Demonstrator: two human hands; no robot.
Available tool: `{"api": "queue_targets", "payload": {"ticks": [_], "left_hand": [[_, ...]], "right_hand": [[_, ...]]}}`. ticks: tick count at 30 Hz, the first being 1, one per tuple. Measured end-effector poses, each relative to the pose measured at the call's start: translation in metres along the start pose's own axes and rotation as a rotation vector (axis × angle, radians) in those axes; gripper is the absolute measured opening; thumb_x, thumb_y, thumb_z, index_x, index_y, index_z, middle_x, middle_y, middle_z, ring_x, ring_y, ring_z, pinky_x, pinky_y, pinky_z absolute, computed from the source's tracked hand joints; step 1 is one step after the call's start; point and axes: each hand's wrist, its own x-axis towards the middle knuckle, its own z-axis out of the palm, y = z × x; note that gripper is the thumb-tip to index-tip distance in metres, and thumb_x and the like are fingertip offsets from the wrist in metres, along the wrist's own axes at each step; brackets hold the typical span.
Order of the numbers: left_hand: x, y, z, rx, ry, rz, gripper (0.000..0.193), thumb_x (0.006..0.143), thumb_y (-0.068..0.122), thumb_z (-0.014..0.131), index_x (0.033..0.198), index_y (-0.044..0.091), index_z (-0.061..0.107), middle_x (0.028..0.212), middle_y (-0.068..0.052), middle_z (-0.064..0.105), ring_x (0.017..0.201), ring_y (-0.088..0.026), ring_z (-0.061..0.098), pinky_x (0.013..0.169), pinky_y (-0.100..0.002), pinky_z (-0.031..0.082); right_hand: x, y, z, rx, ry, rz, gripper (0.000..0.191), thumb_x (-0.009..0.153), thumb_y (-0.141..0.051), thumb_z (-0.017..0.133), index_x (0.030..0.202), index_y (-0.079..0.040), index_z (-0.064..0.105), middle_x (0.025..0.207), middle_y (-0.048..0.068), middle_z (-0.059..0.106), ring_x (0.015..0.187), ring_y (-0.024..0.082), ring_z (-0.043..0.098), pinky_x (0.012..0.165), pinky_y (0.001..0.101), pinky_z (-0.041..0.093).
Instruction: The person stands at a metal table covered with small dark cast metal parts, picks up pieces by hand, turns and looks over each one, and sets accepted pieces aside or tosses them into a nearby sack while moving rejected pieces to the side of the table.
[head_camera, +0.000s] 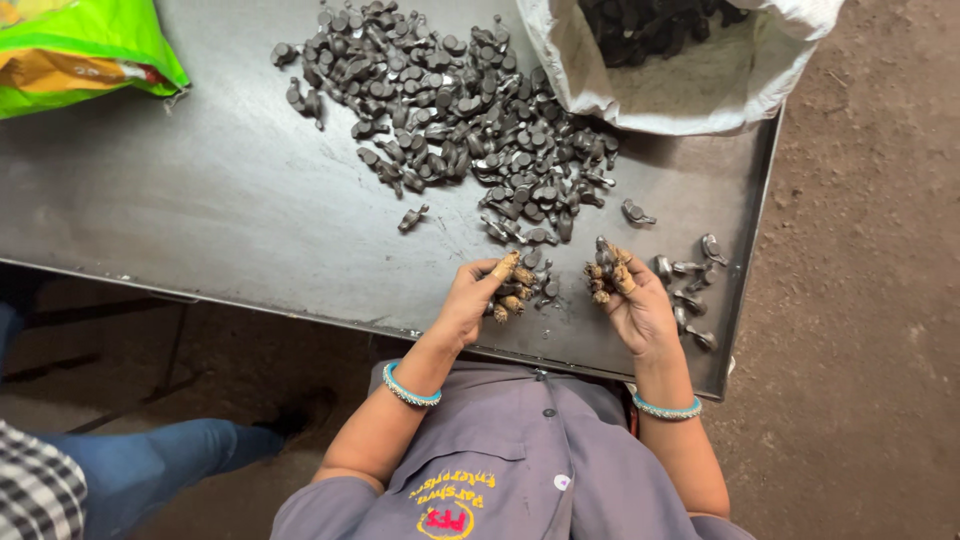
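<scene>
Two hands work at the tray's (250, 220) near edge: our right hand (632, 300) curls shut around a metal part (604, 250), our left hand (478, 298) half-closed beside loose parts (540, 280), pile (450, 100) toward the far edge.

My bench is a dark steel tray table (200, 200) with a raised lip on the right edge. A big heap of small dark forged metal parts (450, 100) covers its middle, with a few strays (690, 285) near that lip. A white sack (690, 70) sits at the far corner, and a green plastic bag (75, 45) at the far left.
</scene>
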Motion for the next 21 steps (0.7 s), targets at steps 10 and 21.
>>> {"api": "queue_targets", "payload": {"ticks": [10, 21], "left_hand": [[-0.013, 0.007, 0.033, -0.056, -0.131, -0.095, 0.04, 0.106, 0.037, 0.057, 0.114, 0.001, 0.074, 0.087, -0.009, 0.075, 0.063, -0.013, 0.069, 0.049, -0.025, 0.052], [-0.007, 0.013, 0.004, -0.269, -0.128, -0.064, 0.037, 0.106, 0.032, 0.057, 0.118, 0.001, 0.071, 0.094, -0.012, 0.077, 0.074, -0.018, 0.074, 0.058, -0.03, 0.059]], "right_hand": [[-0.016, 0.0, 0.019, -0.026, -0.113, 0.079, 0.029, 0.106, -0.01, 0.061, 0.129, 0.008, 0.062, 0.1, 0.014, 0.073, 0.083, 0.019, 0.07, 0.071, 0.03, 0.058], [-0.032, -0.004, 0.096, -1.541, -0.012, -0.52, 0.047, 0.074, -0.011, 0.086, 0.118, -0.004, 0.069, 0.105, 0.011, 0.07, 0.095, 0.029, 0.062, 0.085, 0.039, 0.051]]}}
